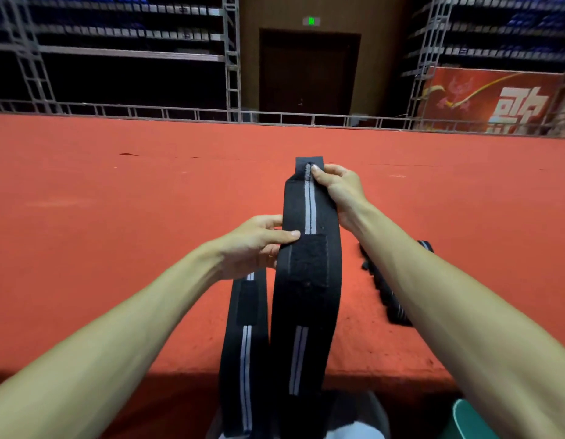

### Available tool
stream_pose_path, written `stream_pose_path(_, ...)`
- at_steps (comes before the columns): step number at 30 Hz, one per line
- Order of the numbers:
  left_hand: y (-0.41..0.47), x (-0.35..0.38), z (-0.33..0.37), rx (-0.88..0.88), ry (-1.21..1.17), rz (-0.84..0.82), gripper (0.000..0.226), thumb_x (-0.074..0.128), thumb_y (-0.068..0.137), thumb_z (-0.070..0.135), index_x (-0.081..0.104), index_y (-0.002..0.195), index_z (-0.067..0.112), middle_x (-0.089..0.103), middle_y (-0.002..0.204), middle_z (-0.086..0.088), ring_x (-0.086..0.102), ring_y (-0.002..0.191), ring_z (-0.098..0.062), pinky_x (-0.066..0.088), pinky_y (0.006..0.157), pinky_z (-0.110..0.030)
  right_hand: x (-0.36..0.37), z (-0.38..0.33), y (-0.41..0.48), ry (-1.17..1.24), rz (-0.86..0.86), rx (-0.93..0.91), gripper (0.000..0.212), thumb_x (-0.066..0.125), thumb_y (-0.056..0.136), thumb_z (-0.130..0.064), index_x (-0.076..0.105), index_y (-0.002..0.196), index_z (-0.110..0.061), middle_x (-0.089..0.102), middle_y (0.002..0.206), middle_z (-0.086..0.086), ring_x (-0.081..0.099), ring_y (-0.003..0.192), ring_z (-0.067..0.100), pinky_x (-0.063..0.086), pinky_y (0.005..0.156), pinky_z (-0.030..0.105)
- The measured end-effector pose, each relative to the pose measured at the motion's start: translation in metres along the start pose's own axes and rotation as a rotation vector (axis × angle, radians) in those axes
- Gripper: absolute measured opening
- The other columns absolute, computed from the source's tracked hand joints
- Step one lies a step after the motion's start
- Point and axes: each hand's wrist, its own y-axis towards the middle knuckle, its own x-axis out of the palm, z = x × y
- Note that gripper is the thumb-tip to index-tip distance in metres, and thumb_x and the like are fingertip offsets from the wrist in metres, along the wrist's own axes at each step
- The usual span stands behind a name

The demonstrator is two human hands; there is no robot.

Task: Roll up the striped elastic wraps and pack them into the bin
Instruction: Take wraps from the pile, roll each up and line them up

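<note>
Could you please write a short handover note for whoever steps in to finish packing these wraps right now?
Left hand pinches the side edge of the wrap, midway up.
Right hand pinches its top end; the wrap is held up unrolled.
A second strip runs down to the left of it.
More wraps lie on the red mat behind the right forearm.
Nothing in view is rolled or packed; all rolling and packing remains.

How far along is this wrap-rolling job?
Nothing looks rolled or packed yet. In hand: the right hand pinches the top end of an unrolled wrap, and the left hand pinches its edge lower down. Still to do: roll it, then the second wrap lying loose on the red surface. No bin clearly shows.
</note>
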Motion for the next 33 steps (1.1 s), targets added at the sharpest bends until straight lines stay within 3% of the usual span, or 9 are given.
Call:
stream_pose_path(4,-0.019,-0.011,-0.005,0.000,-0.117,-0.036,0.047,0.072,0.081,0.025,0.061,0.123,0.008,0.058,0.114,-0.013,0.053,0.089,-0.020,0.050,0.069,-0.021,0.012,0.004,-0.011,-0.112,-0.072,0.001,0.012,0.068,0.089,-0.021,0.057,0.087,-0.018,0.065,0.078,0.006,0.059,0.062,0.014,0.049,0.056,0.026)
stream_pose_path(7,-0.027,-0.019,-0.021,-0.063,-0.166,0.031,0.041,0.067,0.084,0.017,0.060,0.123,0.005,0.062,0.103,-0.006,0.061,0.069,-0.009,0.051,0.057,-0.017,0.021,0.019,-0.008,-0.222,-0.122,0.019,0.010,0.069,0.088,-0.018,0.059,0.086,-0.019,0.065,0.083,0.007,0.059,0.068,0.015,0.047,0.056,0.024)
stream_pose_path(11,-0.028,-0.037,-0.054,-0.249,0.002,0.080,0.026,0.057,0.093,0.009,0.059,0.119,0.006,0.067,0.091,-0.003,0.061,0.067,-0.014,0.054,0.051,-0.022,0.030,0.048,0.003,-0.251,-0.231,0.132,0.012,0.062,0.089,-0.001,0.061,0.096,-0.010,0.064,0.086,0.010,0.061,0.070,0.016,0.050,0.055,0.023)
stream_pose_path(14,-0.028,-0.059,-0.074,-0.346,0.080,0.095,0.025,0.053,0.095,0.009,0.057,0.120,0.005,0.068,0.073,0.005,0.062,0.058,-0.010,0.052,0.051,-0.023,0.035,0.076,0.012,-0.296,-0.283,0.203,0.015,0.060,0.089,0.004,0.058,0.086,-0.011,0.061,0.082,0.011,0.061,0.068,0.018,0.053,0.055,0.023)
stream_pose_path(18,-0.018,-0.091,-0.091,-0.409,0.098,0.116,0.024,0.056,0.096,0.023,0.059,0.116,0.010,0.067,0.082,-0.002,0.063,0.064,-0.014,0.052,0.056,-0.027,0.039,0.115,0.025,-0.356,-0.289,0.265,0.017,0.061,0.089,0.004,0.056,0.080,-0.010,0.058,0.078,0.011,0.058,0.066,0.017,0.053,0.054,0.024)
stream_pose_path(24,0.029,-0.119,-0.119,-0.196,0.058,0.554,0.023,0.054,0.097,0.022,0.055,0.115,0.009,0.057,0.089,-0.010,0.057,0.054,-0.012,0.050,0.049,-0.024,0.053,0.162,0.042,-0.304,-0.314,0.343,0.012,0.062,0.088,0.004,0.059,0.083,-0.007,0.062,0.075,0.009,0.060,0.068,0.017,0.052,0.059,0.024)
stream_pose_path(27,0.055,-0.131,-0.132,-0.114,0.078,0.723,0.014,0.059,0.093,0.010,0.062,0.106,0.004,0.054,0.068,-0.006,0.048,0.044,-0.007,0.041,0.041,-0.020,0.060,0.185,0.049,-0.251,-0.301,0.363,0.011,0.064,0.087,0.002,0.060,0.084,-0.007,0.064,0.077,0.011,0.060,0.067,0.016,0.048,0.055,0.021)
stream_pose_path(31,0.082,-0.154,-0.151,-0.143,0.241,0.820,0.015,0.064,0.090,0.015,0.070,0.102,0.009,0.067,0.079,-0.003,0.053,0.056,-0.006,0.042,0.051,-0.020,0.065,0.215,0.069,-0.364,-0.236,0.249,0.010,0.069,0.085,-0.005,0.066,0.095,-0.007,0.064,0.082,0.008,0.056,0.066,0.013,0.043,0.052,0.020)
stream_pose_path(33,0.099,-0.169,-0.155,-0.132,0.421,0.861,0.015,0.065,0.089,0.018,0.073,0.101,0.012,0.070,0.085,-0.001,0.057,0.064,-0.006,0.042,0.059,-0.020,0.067,0.230,0.083,-0.457,-0.213,0.196,0.016,0.071,0.084,-0.009,0.069,0.099,-0.012,0.067,0.085,0.006,0.058,0.067,0.014,0.049,0.054,0.027)
